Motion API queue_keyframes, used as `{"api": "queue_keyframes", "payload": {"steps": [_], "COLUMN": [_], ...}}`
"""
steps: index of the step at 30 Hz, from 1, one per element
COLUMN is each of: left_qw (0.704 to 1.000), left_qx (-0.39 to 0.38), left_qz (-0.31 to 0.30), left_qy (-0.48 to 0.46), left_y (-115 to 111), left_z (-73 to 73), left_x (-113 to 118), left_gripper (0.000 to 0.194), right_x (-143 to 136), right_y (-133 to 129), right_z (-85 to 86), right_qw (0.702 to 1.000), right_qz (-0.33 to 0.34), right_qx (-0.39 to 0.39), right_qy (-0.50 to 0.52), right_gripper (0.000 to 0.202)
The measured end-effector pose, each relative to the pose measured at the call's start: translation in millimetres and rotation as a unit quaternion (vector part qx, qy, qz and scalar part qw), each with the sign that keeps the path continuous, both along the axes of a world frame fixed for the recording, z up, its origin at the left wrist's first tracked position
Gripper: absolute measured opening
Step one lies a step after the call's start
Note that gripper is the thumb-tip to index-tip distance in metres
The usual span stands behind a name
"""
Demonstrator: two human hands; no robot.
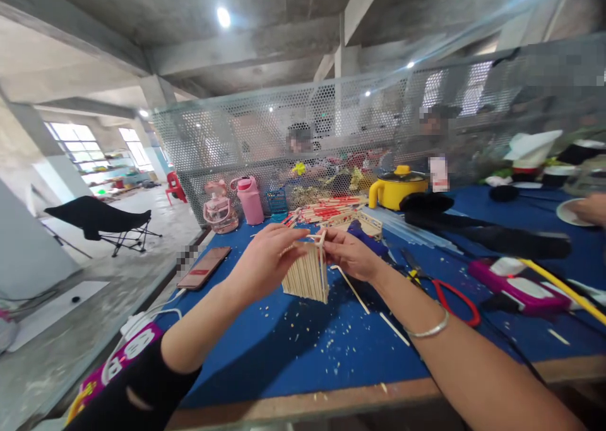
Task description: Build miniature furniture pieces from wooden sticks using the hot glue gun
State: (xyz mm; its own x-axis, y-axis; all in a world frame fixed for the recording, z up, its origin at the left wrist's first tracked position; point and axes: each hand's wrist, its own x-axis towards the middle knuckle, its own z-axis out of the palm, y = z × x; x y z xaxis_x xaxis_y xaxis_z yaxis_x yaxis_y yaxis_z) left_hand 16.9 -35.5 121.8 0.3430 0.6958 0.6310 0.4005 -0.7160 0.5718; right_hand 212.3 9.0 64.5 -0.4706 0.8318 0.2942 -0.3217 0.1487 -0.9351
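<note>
Closest to me are two forearms reaching over the near edge of the blue tabletop (341, 380), one in a black sleeve (151, 380), the other bare with a silver bangle (433, 331). Between the hands stands the panel of pale sticks (303, 276), its sticks side by side and upright, near the middle of the tabletop; I can't make out whether its lower edge touches the blue. The right hand (353, 254) has a narrow grip, thumb and fingertips pinching the panel's top corner. The left hand (267, 257) curves over the top edge from the other side, fingers bent and bunched, but I cannot tell how firmly that grip is pressed together, since the fingertips blur into the sticks.

Just right of the panel, a loose stick (353, 290) slants toward the near edge, with pale crumbs scattered around it. By the left edge lies a phone (204, 268); a pink bottle (250, 200) stands toward the far left corner. Red-and-pale sticks (326, 210) heap along the far edge, left of a yellow pot (402, 188). Toward the right edge sits a red-handled tool (458, 292).
</note>
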Motion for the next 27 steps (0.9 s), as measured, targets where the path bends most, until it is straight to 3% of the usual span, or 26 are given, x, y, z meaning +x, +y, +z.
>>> {"api": "queue_keyframes", "payload": {"steps": [3,6,8,10,12,16,18,22,27], "left_qw": [0.996,0.994,0.992,0.985,0.965,0.891,0.848,0.787,0.740], "left_qx": [-0.003,0.006,-0.018,-0.062,-0.105,-0.223,-0.275,-0.341,-0.401], "left_qz": [-0.014,0.077,0.125,0.128,0.111,0.030,0.001,-0.010,0.008], "left_qy": [0.084,0.079,0.006,-0.101,-0.213,-0.393,-0.452,-0.514,-0.540], "left_y": [14.7,18.7,20.1,22.9,27.2,32.2,30.4,25.4,28.2], "left_z": [0.3,1.1,-1.4,-10.6,-27.3,-67.1,-79.6,-82.6,-78.8], "left_x": [6.8,-2.1,-12.9,-22.7,-28.6,-27.0,-23.0,-19.0,-21.3], "left_gripper": [0.025,0.016,0.019,0.023,0.027,0.037,0.041,0.033,0.027], "right_x": [0.2,1.8,3.7,5.0,4.2,-5.6,-12.6,-24.8,-32.9], "right_y": [-1.0,-2.8,-3.9,-4.3,-3.3,0.8,2.1,0.8,-3.5], "right_z": [0.0,5.2,9.0,9.7,5.6,-13.2,-22.3,-29.5,-29.2], "right_qw": [0.999,0.988,0.960,0.918,0.900,0.961,0.971,0.959,0.964], "right_qz": [-0.034,-0.140,-0.258,-0.374,-0.419,-0.274,-0.238,-0.252,-0.187], "right_qx": [0.013,0.064,0.108,0.127,0.118,0.041,-0.006,-0.086,-0.167], "right_qy": [0.023,0.019,-0.004,-0.028,-0.040,-0.006,0.031,0.095,0.092], "right_gripper": [0.031,0.036,0.030,0.030,0.033,0.035,0.031,0.027,0.024]}}
